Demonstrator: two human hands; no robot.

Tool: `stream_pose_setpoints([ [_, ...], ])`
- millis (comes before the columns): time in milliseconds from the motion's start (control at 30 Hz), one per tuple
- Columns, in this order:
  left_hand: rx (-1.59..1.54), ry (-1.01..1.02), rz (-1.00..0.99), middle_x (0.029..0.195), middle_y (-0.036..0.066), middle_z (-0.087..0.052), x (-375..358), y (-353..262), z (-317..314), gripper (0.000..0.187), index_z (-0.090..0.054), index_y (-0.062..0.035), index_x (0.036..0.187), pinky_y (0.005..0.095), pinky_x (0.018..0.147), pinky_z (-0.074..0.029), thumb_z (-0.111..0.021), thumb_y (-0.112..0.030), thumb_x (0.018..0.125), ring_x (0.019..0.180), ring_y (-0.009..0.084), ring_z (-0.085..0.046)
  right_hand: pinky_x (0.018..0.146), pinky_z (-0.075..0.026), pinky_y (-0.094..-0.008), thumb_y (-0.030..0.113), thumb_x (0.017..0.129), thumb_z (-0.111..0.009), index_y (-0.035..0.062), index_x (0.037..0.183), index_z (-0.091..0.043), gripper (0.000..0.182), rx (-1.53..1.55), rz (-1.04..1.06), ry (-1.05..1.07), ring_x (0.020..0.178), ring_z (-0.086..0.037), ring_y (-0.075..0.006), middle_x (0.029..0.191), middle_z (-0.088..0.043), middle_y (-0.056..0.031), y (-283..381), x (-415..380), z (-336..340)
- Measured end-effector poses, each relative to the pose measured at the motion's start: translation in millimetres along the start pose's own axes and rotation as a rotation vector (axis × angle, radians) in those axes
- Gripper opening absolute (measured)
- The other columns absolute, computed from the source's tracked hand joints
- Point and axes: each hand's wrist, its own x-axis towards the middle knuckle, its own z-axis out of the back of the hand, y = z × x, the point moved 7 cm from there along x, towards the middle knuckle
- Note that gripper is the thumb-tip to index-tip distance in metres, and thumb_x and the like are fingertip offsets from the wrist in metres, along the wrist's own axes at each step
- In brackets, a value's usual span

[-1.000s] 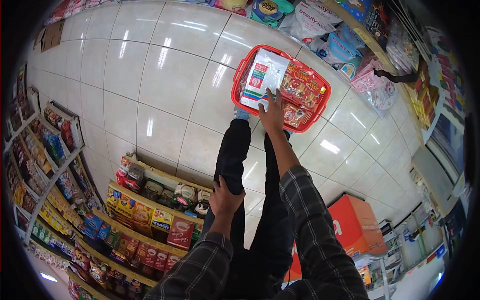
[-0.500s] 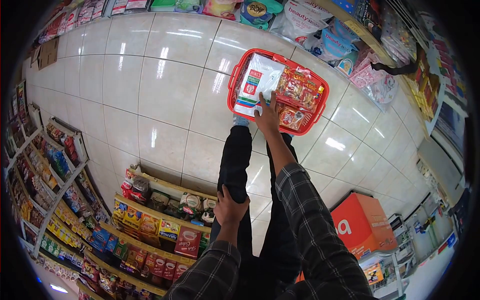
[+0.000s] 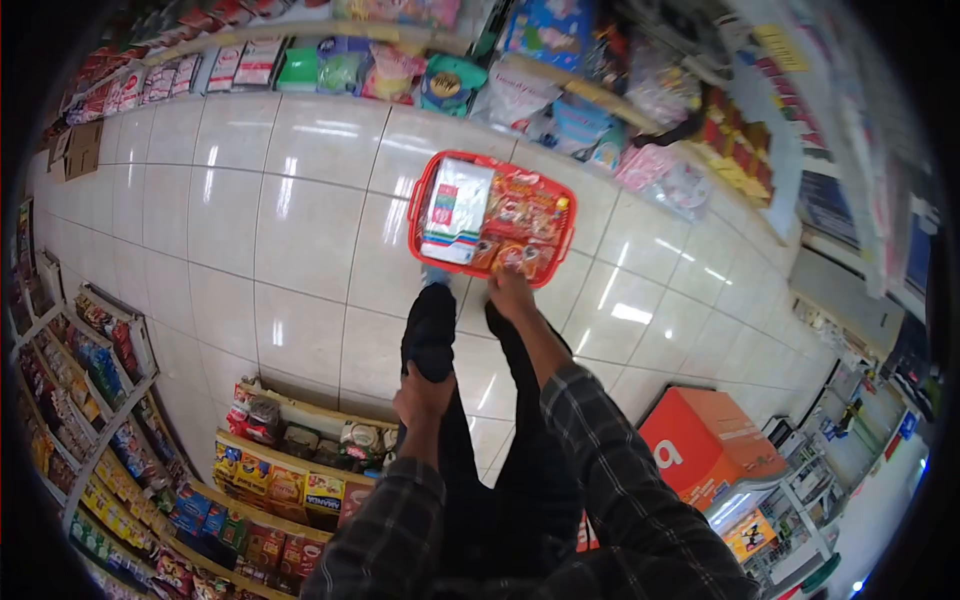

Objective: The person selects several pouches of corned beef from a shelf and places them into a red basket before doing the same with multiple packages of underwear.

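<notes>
A red plastic basket (image 3: 413, 225) stands on the floor just beyond my feet. At its left side lies a white plastic package (image 3: 457, 210) with coloured print and blue and green stripes. Red and orange snack packets (image 3: 525, 212) fill the right side. My right hand (image 3: 512, 290) is at the basket's near edge, fingers curled by a small orange packet (image 3: 512, 257). Blur hides whether it grips the rim or the packet. Over my left knee (image 3: 432, 360) rests my left hand (image 3: 423, 395), its fingers spread round the black trouser leg, holding no goods.
Shelves of packets (image 3: 290, 480) stand at the lower left. Bagged goods (image 3: 510, 95) line the shelf beyond the basket. An orange box-shaped unit (image 3: 710, 440) is at the right, a cardboard box (image 3: 80, 150) at the far left. Shiny floor tiles (image 3: 300, 220) lie between.
My right hand has moved off the white package to the basket's near edge, and its fingers have curled. The view has shifted. My left hand stays on the knee.
</notes>
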Motion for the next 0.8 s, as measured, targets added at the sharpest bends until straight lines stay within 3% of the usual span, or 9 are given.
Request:
stream_pose_setpoints([
  [133,-0.088,-0.009,-0.110,0.118,0.022,-0.057,6.6,-20.7,31.3,0.088,-0.040,-0.0030,0.134,0.0439,0.090,-0.047,-0.063,-0.059,0.070,0.109,0.0353,-0.057,0.074,-0.049,-0.0488,0.045,0.087,-0.051,0.0042,0.078,-0.063,0.043,-0.231,0.006,0.142,0.082,-0.062,-0.0387,0.082,-0.063,-0.0203,7.6,-123.4,66.1],
  [167,-0.117,-0.011,-0.151,0.121,0.024,-0.056,11.5,-27.2,45.0,0.088,-0.039,-0.0026,0.135,0.0443,0.092,-0.046,-0.062,-0.060,0.072,0.111,0.0361,-0.056,0.082,-0.049,-0.0448,0.040,0.087,-0.053,0.0050,0.081,-0.065,0.038,-0.309,0.091,0.191,0.089,-0.062,-0.0353,0.089,-0.065,-0.0172,-1.5,-150.0,73.7],
  [233,-0.242,-0.010,-0.445,0.125,0.025,-0.053,37.0,-33.2,44.5,0.083,-0.039,-0.0015,0.136,0.0455,0.094,-0.044,-0.057,-0.058,0.078,0.114,0.0377,-0.053,0.089,-0.047,-0.0395,0.038,0.087,-0.056,0.0067,0.090,-0.068,0.033,-0.437,0.275,0.128,0.098,-0.061,-0.0310,0.098,-0.066,-0.0136,27.1,-186.6,120.7],
  [333,-0.322,0.081,-0.759,0.129,0.022,-0.052,63.0,-24.7,41.0,0.066,-0.042,-0.0061,0.135,0.0459,0.094,-0.043,-0.046,-0.053,0.089,0.113,0.0378,-0.054,0.090,-0.046,-0.0392,0.034,0.086,-0.057,0.0092,0.101,-0.067,0.031,0.105,-0.005,0.379,0.100,-0.061,-0.0283,0.102,-0.066,-0.0125,28.9,-180.8,158.5],
  [400,-0.318,0.354,-0.428,0.124,0.017,-0.056,34.0,0.4,59.5,0.053,-0.047,-0.0149,0.133,0.0439,0.089,-0.047,-0.042,-0.048,0.092,0.104,0.0329,-0.060,0.087,-0.047,-0.0360,0.036,0.085,-0.060,0.0093,0.097,-0.069,0.031,0.146,0.011,0.274,0.096,-0.063,-0.0247,0.097,-0.068,-0.0116,30.7,-171.4,189.3],
  [467,-0.251,0.470,-0.437,0.127,0.006,-0.054,15.1,27.0,70.1,0.050,-0.040,-0.0289,0.139,0.0527,0.075,-0.049,-0.041,-0.046,0.092,0.105,0.0282,-0.058,0.083,-0.049,-0.0356,0.031,0.082,-0.063,0.0102,0.096,-0.069,0.027,0.097,0.008,0.164,0.091,-0.064,-0.0236,0.096,-0.068,-0.0102,48.8,-157.4,229.6],
  [533,-0.266,0.491,-0.534,0.123,0.004,-0.055,16.1,62.5,66.7,0.047,-0.042,-0.0275,0.137,0.0490,0.074,-0.049,-0.043,-0.040,0.092,0.098,0.0241,-0.059,0.079,-0.050,-0.0372,0.027,0.082,-0.061,0.0096,0.096,-0.068,0.023,0.130,0.202,0.010,0.086,-0.065,-0.0239,0.090,-0.068,-0.0118,67.7,-124.5,271.2],
  [700,-0.591,0.463,-0.201,0.121,0.008,-0.057,11.0,181.3,44.7,0.046,-0.047,-0.0218,0.131,0.0537,0.077,-0.046,-0.048,-0.043,0.090,0.104,0.0282,-0.058,0.065,-0.049,-0.0390,0.025,0.082,-0.060,0.0055,0.084,-0.065,0.021,0.171,0.238,-0.607,0.070,-0.064,-0.0306,0.075,-0.065,-0.0151,196.5,-71.9,440.7],
  [800,-0.776,0.388,-0.057,0.120,0.008,-0.057,-16.9,227.6,35.4,0.046,-0.048,-0.0209,0.131,0.0522,0.077,-0.046,-0.048,-0.042,0.090,0.103,0.0277,-0.058,0.070,-0.050,-0.0403,0.029,0.081,-0.061,0.0067,0.087,-0.065,0.024,0.268,0.196,-0.711,0.079,-0.064,-0.0321,0.082,-0.066,-0.0158,249.6,-38.8,500.2],
])
